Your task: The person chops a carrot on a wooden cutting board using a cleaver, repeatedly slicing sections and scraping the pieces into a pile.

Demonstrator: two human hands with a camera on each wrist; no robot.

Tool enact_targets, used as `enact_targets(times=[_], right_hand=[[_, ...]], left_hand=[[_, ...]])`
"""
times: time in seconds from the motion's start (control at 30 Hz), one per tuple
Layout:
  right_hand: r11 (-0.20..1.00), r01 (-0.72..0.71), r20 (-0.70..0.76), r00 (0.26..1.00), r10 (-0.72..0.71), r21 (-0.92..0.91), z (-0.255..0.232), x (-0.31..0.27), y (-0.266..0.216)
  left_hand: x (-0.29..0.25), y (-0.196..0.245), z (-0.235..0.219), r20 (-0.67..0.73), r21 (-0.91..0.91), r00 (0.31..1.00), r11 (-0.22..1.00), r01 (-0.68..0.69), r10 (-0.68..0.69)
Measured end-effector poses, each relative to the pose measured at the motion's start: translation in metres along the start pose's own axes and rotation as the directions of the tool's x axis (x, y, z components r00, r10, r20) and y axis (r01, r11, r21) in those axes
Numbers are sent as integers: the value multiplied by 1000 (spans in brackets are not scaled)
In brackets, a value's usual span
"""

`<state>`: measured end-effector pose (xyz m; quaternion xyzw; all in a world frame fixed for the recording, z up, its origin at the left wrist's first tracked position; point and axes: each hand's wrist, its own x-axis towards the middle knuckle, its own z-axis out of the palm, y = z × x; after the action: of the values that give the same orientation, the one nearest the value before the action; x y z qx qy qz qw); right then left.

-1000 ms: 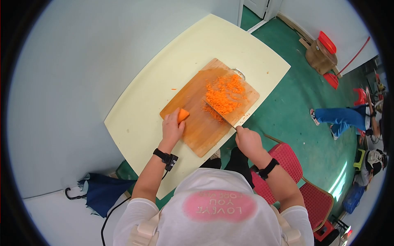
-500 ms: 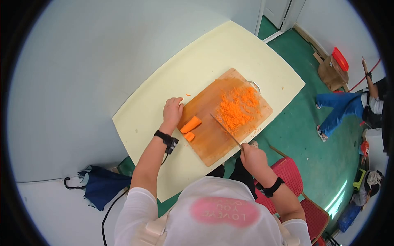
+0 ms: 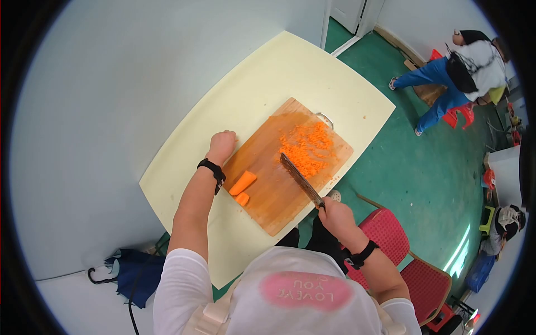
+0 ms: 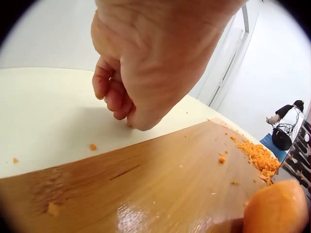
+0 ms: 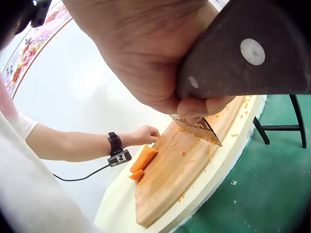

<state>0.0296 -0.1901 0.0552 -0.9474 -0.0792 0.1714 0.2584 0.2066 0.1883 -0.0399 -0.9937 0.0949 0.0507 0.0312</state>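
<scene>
My left hand (image 3: 222, 146) is at the far-left edge of the wooden cutting board (image 3: 271, 204). Its fingers curl down toward the tabletop in the left wrist view, thumb close to the fingertips; anything between them is hidden. In my right hand (image 3: 338, 216) I grip the dark riveted handle of a kitchen knife (image 3: 301, 180). Its blade lies across the board beside a spread of finely chopped carrot (image 3: 307, 142), with orange bits on the metal. A long carrot piece (image 3: 244, 181) and a shorter carrot chunk (image 3: 242, 199) lie together at the board's left edge.
The board rests on a pale yellow table (image 3: 184, 184) against a wall; carrot scraps (image 4: 93, 147) dot the tabletop. A red chair (image 3: 385, 234) stands by the near right edge. Another person (image 3: 446, 75) is across the green floor. A dark blue umbrella (image 3: 134, 276) leans at lower left.
My left hand has let go of the carrot piece, moved away past the board's edge and curled its fingers down. The knife has turned to show more of its blade. The other person has moved.
</scene>
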Motion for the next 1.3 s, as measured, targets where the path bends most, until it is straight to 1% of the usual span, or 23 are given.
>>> enact_targets(times=[0.1, 0.13, 0.17, 0.23, 0.27, 0.3, 0.37, 0.4, 0.47, 0.6, 0.67, 0.73, 0.8, 0.87, 0.9, 0.97, 1.0, 1.03, 1.07, 1.1, 1.13, 1.2, 1.3], right_hand=[[1000, -2, 13, 1000, 2, 1, 2, 0, 2], [1000, -3, 10, 1000, 2, 3, 3, 1, 4], [1000, 8, -3, 1000, -8, 21, 4, 1, 6], [999, 9, -10, 1000, -9, 48, 7, -1, 9], [997, 10, -12, 1000, -9, 75, 8, 0, 9], [995, 14, -17, 1000, -12, 102, 9, 1, 8], [996, 28, -32, 999, -25, 81, 7, 1, 4], [998, 37, -45, 998, -34, 54, 6, -1, 2], [998, 56, -47, 997, -55, 32, 2, -6, -2], [997, 80, -41, 996, -80, -17, 9, -14, 0], [996, 84, -27, 996, -85, -27, 19, -12, 6], [996, 78, -14, 997, -79, -39, 17, -16, 6], [990, 136, -30, 990, -138, -39, 12, -19, 2], [992, 112, -4, 994, -113, -59, 16, -21, 0], [993, 85, 20, 996, -84, -85, 17, -23, 1], [990, 93, -15, 995, -95, -106, 27, -23, 7], [989, 127, -7, 992, -128, -82, 27, -25, 8], [994, 99, -10, 995, -99, -53, 22, -28, 3], [997, 66, 30, 997, -64, -42, 22, -28, 1], [997, 71, 51, 996, -69, -38, 23, -28, 3], [998, 63, 38, 997, -63, -7, 24, -29, 5], [998, 64, 6, 998, -64, 20, 23, -29, 7], [995, 91, 13, 996, -91, 45, 25, -33, 7]], left_hand=[[-3, 5, -6, 2, -61, 999, 997, 42, -42], [-9, 14, -24, -25, -171, 994, 980, 99, -105], [-17, 26, -40, -43, -279, 985, 949, 149, -167], [-45, 66, -63, -109, -349, 983, 932, 100, -146], [-61, 92, -67, -37, -370, 993, 925, 91, -113], [-75, 118, -67, 31, -390, 996, 917, 86, -80], [-99, 156, -45, 11, -424, 1000, 906, 3, 2], [-102, 167, -34, 17, -426, 1000, 905, 6, 1], [-107, 183, -18, -50, -463, 994, 884, 67, -101], [-108, 186, -20, -90, -485, 987, 872, 72, -132], [-109, 185, -13, -161, -568, 976, 822, 32, -149], [-110, 186, -19, -126, -565, 981, 823, 53, -149], [-110, 185, -21, -90, -557, 984, 827, 77, -152], [-112, 185, -18, -108, -582, 978, 809, 83, -179], [-114, 183, -18, -114, -590, 980, 805, 65, -162], [-112, 185, -18, -80, -543, 982, 834, 101, -171], [-111, 186, -19, -63, -559, 981, 821, 118, -184], [-113, 185, -19, -40, -571, 980, 809, 138, -196], [-113, 185, -16, -69, -605, 981, 789, 104, -182], [-113, 184, -13, -98, -634, 979, 769, 76, -178], [-114, 184, -12, -115, -639, 981, 768, 46, -154], [-112, 183, -12, -83, -628, 981, 774, 84, -174], [-113, 182, -13, -65, -647, 983, 757, 90, -173]])
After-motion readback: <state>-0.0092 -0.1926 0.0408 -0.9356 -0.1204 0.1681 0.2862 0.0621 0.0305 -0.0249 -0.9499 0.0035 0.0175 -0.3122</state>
